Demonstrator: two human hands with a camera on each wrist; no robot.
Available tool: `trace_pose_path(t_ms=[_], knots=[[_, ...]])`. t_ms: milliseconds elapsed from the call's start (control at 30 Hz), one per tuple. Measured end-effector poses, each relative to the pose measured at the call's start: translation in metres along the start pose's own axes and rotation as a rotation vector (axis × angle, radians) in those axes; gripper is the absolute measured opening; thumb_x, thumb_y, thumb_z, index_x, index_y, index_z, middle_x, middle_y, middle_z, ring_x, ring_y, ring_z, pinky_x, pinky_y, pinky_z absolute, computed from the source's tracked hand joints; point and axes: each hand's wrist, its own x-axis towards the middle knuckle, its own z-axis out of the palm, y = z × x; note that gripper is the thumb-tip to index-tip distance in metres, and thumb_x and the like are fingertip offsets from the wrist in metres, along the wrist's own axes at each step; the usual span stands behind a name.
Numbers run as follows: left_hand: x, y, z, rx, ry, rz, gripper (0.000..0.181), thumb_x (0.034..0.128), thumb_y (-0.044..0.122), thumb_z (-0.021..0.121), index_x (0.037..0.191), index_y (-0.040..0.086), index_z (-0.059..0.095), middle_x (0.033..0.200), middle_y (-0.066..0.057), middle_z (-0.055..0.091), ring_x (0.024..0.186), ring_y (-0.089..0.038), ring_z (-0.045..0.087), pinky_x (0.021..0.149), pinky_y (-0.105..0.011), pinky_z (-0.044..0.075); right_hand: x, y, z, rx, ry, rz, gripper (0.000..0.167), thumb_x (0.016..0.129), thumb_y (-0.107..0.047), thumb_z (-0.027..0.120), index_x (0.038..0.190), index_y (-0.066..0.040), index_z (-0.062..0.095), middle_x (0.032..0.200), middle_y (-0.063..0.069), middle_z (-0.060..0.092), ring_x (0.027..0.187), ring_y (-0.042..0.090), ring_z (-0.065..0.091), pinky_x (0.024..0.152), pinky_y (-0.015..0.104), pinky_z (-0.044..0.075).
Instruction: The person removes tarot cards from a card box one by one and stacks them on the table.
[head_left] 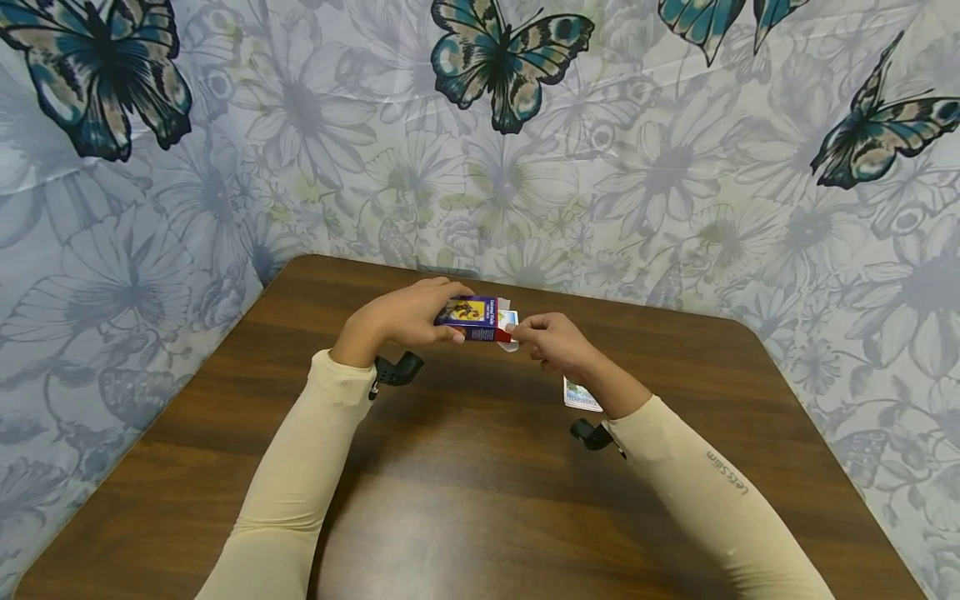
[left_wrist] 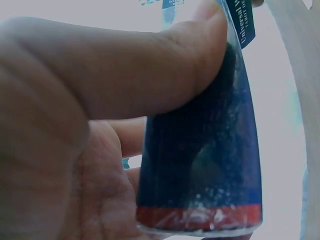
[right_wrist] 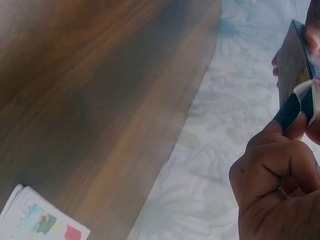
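A purple-blue tarot card box (head_left: 469, 312) with a yellow picture panel is held above the table, its right end unfolded. My left hand (head_left: 408, 315) grips it around the left part, thumb along the near side. In the left wrist view, the dark blue side of the box (left_wrist: 200, 160) ends in a red band. White-edged cards (head_left: 508, 318) show at the opened end. There my right hand (head_left: 561, 342) pinches a dark end flap (right_wrist: 288, 112) between thumb and finger. How deep the cards sit inside is hidden.
A small stack of cards (head_left: 579, 397) lies on the brown wooden table (head_left: 465, 483), partly behind my right wrist. A cloth with flowers and butterflies (head_left: 525, 183) hangs behind the table's far edge. Black wrist straps (head_left: 400, 369) sit over pale sleeves.
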Motion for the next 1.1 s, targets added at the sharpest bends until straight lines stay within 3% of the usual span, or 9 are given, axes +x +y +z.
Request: trace_pose_path(t_ms=[133, 300, 567, 767, 933, 1100], knots=[[0.0, 0.0, 0.0, 0.009, -0.002, 0.0, 0.07, 0.0915, 0.04, 0.069, 0.149, 0.014, 0.039, 0.138, -0.01, 0.05, 0.123, -0.027, 0.048, 0.106, -0.047, 0.04, -0.002, 0.005, -0.008, -0.002, -0.002, 0.003, 0.03, 0.097, -0.034, 0.062, 0.089, -0.006, 0.062, 0.087, 0.001, 0.053, 0.053, 0.009, 0.03, 0.046, 0.024, 0.024], [0.001, -0.001, 0.0, 0.014, -0.003, 0.001, 0.069, 0.0916, 0.039, 0.069, 0.149, 0.014, 0.039, 0.136, -0.011, 0.051, 0.122, -0.027, 0.049, 0.106, -0.047, 0.04, -0.005, 0.009, -0.017, -0.015, 0.0, -0.019, 0.03, 0.097, -0.035, 0.063, 0.09, -0.006, 0.062, 0.08, 0.0, 0.054, 0.052, 0.009, 0.03, 0.046, 0.024, 0.025], [0.002, -0.003, 0.003, 0.023, -0.014, 0.008, 0.068, 0.091, 0.039, 0.07, 0.148, 0.015, 0.04, 0.136, -0.01, 0.052, 0.124, -0.027, 0.048, 0.107, -0.047, 0.039, -0.002, 0.023, -0.038, 0.048, 0.147, -0.045, 0.032, 0.098, -0.028, 0.062, 0.112, 0.001, 0.061, 0.075, -0.005, 0.064, 0.052, 0.008, 0.045, 0.044, 0.02, 0.03], [0.001, -0.002, 0.002, 0.011, -0.007, 0.009, 0.068, 0.091, 0.038, 0.07, 0.148, 0.015, 0.041, 0.135, -0.01, 0.052, 0.122, -0.026, 0.048, 0.106, -0.046, 0.04, 0.0, 0.032, -0.055, 0.058, 0.226, -0.065, 0.037, 0.101, -0.026, 0.056, 0.129, -0.001, 0.058, 0.075, -0.001, 0.054, 0.054, 0.007, 0.037, 0.046, 0.021, 0.027], [0.0, -0.002, 0.002, 0.002, -0.001, 0.013, 0.067, 0.0908, 0.038, 0.07, 0.147, 0.015, 0.042, 0.134, -0.009, 0.052, 0.121, -0.025, 0.049, 0.106, -0.046, 0.04, 0.006, 0.047, -0.073, -0.089, 0.253, -0.065, 0.036, 0.104, -0.025, 0.05, 0.133, -0.006, 0.058, 0.094, 0.006, 0.058, 0.062, 0.012, 0.047, 0.054, 0.024, 0.04], [0.001, -0.002, 0.002, -0.001, -0.004, 0.015, 0.068, 0.0909, 0.038, 0.07, 0.148, 0.015, 0.041, 0.134, -0.009, 0.052, 0.121, -0.025, 0.049, 0.106, -0.046, 0.04, 0.014, 0.072, -0.093, -0.384, 0.307, -0.038, 0.034, 0.102, -0.027, 0.054, 0.125, -0.004, 0.065, 0.101, 0.013, 0.062, 0.074, 0.017, 0.05, 0.062, 0.026, 0.043]])
